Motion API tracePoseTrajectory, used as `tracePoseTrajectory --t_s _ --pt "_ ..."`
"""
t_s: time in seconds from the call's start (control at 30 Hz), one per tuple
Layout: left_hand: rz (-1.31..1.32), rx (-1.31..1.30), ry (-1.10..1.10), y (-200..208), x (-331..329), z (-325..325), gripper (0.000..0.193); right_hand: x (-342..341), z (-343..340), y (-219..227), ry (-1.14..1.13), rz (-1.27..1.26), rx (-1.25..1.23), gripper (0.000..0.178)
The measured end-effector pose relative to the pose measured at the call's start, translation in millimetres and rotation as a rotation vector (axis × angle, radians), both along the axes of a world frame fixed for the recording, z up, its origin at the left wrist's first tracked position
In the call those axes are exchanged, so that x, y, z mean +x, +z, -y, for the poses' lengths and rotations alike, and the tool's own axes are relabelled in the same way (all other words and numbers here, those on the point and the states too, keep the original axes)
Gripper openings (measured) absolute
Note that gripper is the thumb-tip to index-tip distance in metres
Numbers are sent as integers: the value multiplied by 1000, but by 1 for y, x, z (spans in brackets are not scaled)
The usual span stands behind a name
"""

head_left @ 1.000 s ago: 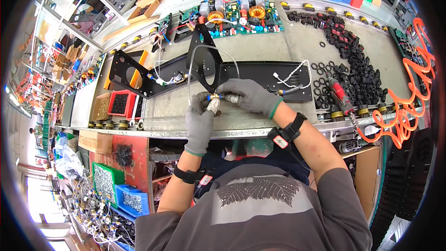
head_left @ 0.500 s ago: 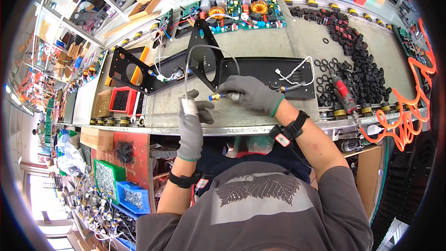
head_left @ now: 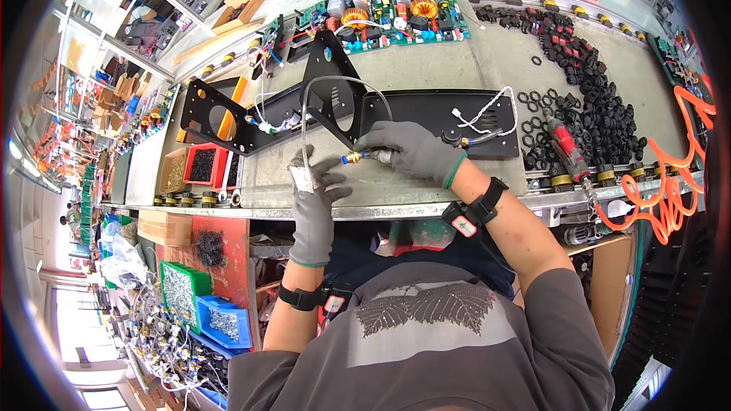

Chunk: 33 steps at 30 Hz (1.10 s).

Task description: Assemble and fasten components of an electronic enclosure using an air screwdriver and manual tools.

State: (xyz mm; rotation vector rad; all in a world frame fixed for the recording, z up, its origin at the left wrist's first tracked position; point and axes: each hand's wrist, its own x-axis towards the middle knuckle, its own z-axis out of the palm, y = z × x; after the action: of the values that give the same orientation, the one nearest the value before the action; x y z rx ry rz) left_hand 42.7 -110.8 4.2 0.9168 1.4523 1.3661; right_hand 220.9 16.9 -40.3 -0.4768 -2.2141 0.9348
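My right hand (head_left: 415, 154), in a grey glove, grips a brass fitting (head_left: 355, 157) with a blue end that points left toward my other hand. My left hand (head_left: 314, 194), gloved too, holds a thin grey tube (head_left: 306, 118), its forefingers partly spread. From there the tube arches up and over to the right, dropping behind my right hand. A whitish patch shows on the left glove where the tube enters; I cannot tell what it is. Just beyond both hands lie black metal brackets (head_left: 426, 110), one carrying a twisted white cable (head_left: 487, 131).
Circuit boards (head_left: 411, 27) with coils stand at the back. Black nuts and plastic parts (head_left: 601, 122) are heaped on the right, beside a red power screwdriver (head_left: 565, 144) and its coiled orange hose (head_left: 662, 205). A red bin (head_left: 204, 167) and a wrench (head_left: 227, 175) sit at left.
The left hand has shifted slightly, its fingers opening a little beside the fitting. The right hand keeps its hold on the fitting. The whole view has shifted slightly.
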Motion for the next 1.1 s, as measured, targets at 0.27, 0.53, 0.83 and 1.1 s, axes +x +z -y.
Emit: tracePoseTrajectory --t_s 0.27,0.53,0.83,1.1 --pt "-122 102 28 -8 -6 3 69 0 0 1 -5 29 4 26" --pt "-92 -122 -29 4 -7 2 60 2 -2 0 40 27 -9 29" --pt "-230 97 -98 -18 3 -11 55 1 -1 0 10 11 8 27" --pt "-412 -111 -31 -15 -2 -19 32 1 0 3 4 44 15 28"
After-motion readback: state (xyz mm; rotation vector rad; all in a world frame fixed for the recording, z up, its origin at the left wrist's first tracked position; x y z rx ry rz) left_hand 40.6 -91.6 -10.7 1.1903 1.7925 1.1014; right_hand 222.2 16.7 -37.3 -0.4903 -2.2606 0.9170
